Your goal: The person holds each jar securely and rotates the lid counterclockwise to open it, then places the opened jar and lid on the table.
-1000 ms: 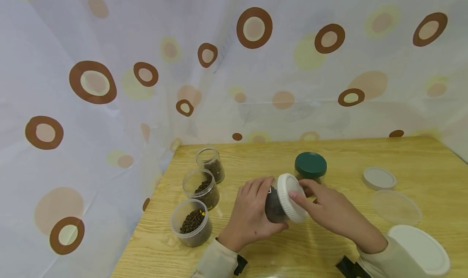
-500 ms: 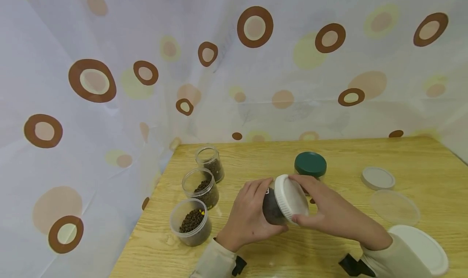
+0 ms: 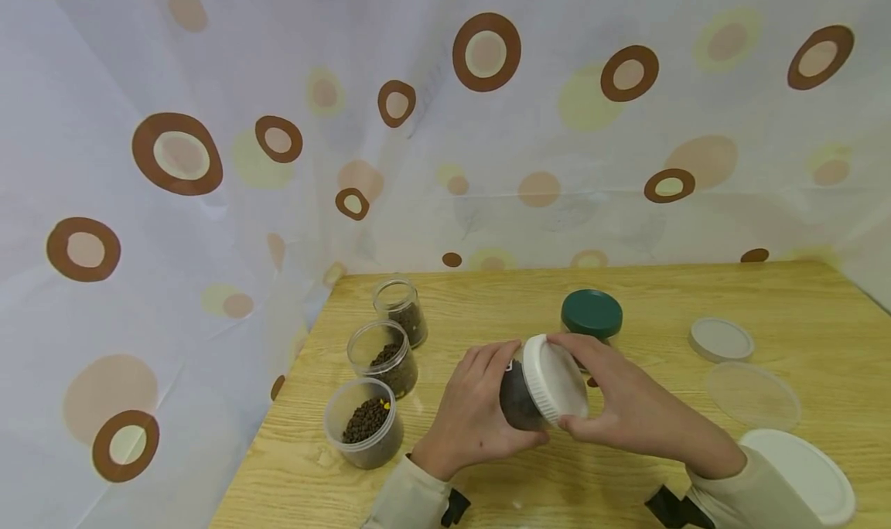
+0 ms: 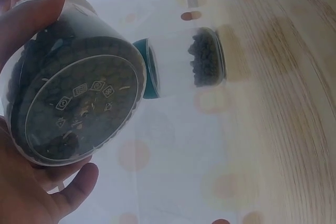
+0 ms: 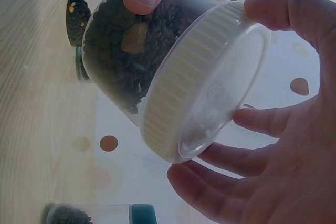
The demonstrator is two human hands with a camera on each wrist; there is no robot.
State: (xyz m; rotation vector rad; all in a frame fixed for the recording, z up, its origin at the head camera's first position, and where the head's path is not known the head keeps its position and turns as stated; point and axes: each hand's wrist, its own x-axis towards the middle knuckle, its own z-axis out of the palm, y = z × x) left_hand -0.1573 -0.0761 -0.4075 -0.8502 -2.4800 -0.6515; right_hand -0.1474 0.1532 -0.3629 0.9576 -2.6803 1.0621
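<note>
My left hand (image 3: 476,409) grips a clear plastic jar (image 5: 123,51) partly filled with dark pellets, tilted with its top toward the right. In the left wrist view the jar's base (image 4: 84,111) faces the camera, with moulded marks on it. A white ribbed screw lid (image 3: 553,378) sits on the jar's mouth. My right hand (image 3: 623,397) holds that lid by its rim, thumb on one side and fingertips on the other, as the right wrist view shows. Beyond the hands stands another jar of pellets with a green lid (image 3: 592,312).
On the left, three open jars hold brown pellets: a near one (image 3: 365,424), a middle one (image 3: 383,359) and a far one (image 3: 400,312). On the right lie a greyish lid (image 3: 722,339), a thin translucent disc (image 3: 754,394) and a large white lid (image 3: 800,471). A patterned sheet (image 3: 445,127) hangs behind the table.
My right hand has shifted from fingers bent near the lid's face to a spread grasp across its rim. The left hand and the jar stay nearly in place.
</note>
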